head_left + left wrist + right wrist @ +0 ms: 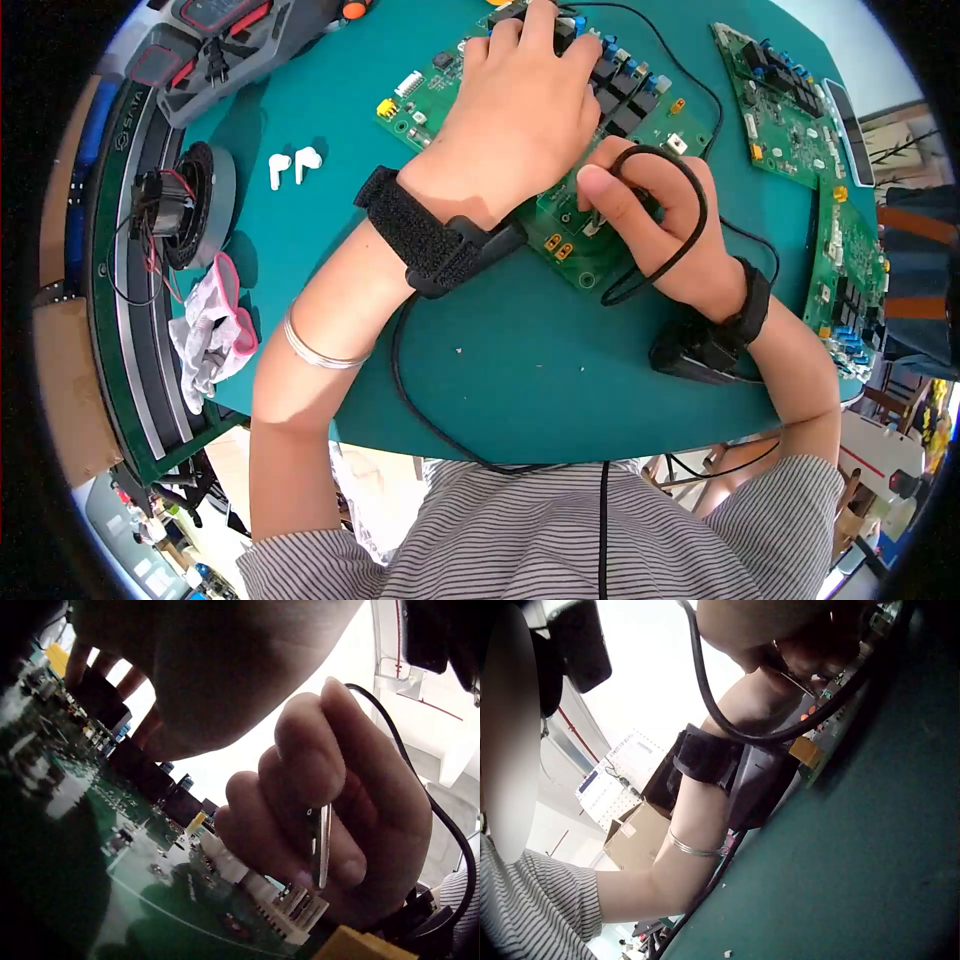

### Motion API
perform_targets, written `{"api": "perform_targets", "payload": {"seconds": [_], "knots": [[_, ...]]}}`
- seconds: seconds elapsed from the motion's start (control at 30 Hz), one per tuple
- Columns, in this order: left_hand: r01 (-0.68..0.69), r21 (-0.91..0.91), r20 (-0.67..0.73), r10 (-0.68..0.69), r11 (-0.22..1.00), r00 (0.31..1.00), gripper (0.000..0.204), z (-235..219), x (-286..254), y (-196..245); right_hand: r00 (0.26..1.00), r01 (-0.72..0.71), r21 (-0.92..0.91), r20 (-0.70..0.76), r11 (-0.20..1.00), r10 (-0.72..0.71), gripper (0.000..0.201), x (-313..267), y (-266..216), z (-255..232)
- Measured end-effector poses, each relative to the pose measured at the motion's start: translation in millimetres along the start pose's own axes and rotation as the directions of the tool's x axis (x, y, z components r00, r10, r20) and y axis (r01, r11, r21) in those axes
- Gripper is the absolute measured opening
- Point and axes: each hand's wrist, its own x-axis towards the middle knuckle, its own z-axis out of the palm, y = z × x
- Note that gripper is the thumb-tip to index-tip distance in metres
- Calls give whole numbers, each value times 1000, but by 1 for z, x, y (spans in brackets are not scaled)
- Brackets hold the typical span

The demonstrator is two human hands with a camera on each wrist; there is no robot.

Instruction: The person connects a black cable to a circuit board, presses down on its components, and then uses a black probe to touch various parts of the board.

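My left hand [525, 115] lies over a green circuit board [590, 275], its fingers spread across the black block components at the far side. My right hand [665, 215] is at the board's near right part, thumb and fingers pinching a slim metal tool [323, 847]. The tool's lower end points down beside white connectors [296, 911] on the board. Its upper part is hidden in the fingers, and I cannot tell its exact kind. A black cable [700, 215] loops around the right hand.
Two more circuit boards [790, 140] [835, 250] lie at the right, beside a phone [848, 130]. White earbuds [308, 160], a round speaker-like part [205, 205] and a glove [215, 330] are at the left. A grey tool case [235, 60] stands at the far left.
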Motion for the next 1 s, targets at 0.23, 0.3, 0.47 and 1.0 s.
{"api": "perform_targets", "payload": {"seconds": [0.23, 0.3, 0.47, 1.0], "knots": [[1, -12, 6, -1, 1000, 1000, 37, -1, 0, -1, 1000, 20, -11, 19, 1000, -20, 34, 1, -1, 0], [7, -10, 9, -7, 1000, 1000, 37, 0, 1, -1, 999, 16, -15, 29, 1000, -16, 33, 1, -1, 0], [-10, -11, 1, 10, 1000, 1000, 37, -1, 0, -2, 995, 96, 1, 17, 995, -96, 34, 4, 0, 5], [0, -30, 12, 1, 1000, 1000, 37, -2, 0, -2, 999, -8, -26, -38, 1000, 7, 35, 1, 1, 2]]}}
